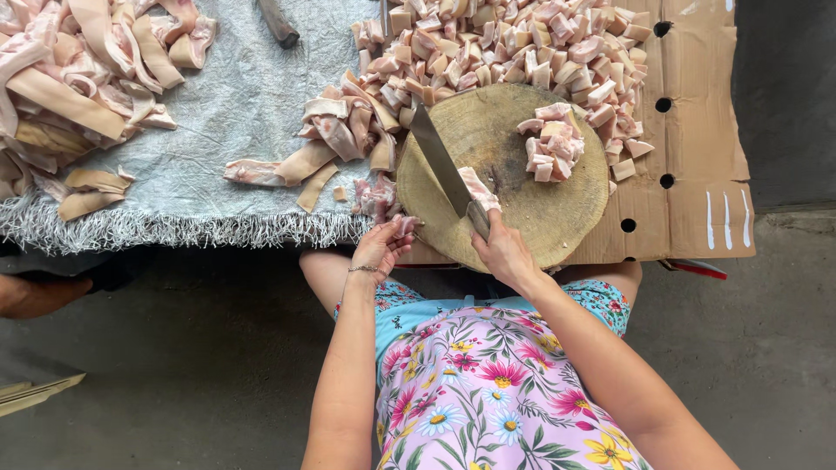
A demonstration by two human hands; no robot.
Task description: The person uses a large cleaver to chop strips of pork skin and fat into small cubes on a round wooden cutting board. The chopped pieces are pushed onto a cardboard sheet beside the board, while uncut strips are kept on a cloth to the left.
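— One strip of pork (478, 188) lies on the chopping block (557, 218), under your knife (441, 163). Soft, slippery?
— Likely. Your right hand (503, 252) grips the handle; your left hand (380, 247) pinches a scrap at the near-left edge.

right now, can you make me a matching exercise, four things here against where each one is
Things:
1. knife
2. cubes
3. long strips
4. cardboard

Places:
A. far left, heaped on the grey cloth
B. under the wooden block, at the right
C. in the right hand, blade across the block
D. small heap on the block's right side

Pairs: 1-C, 2-D, 3-A, 4-B
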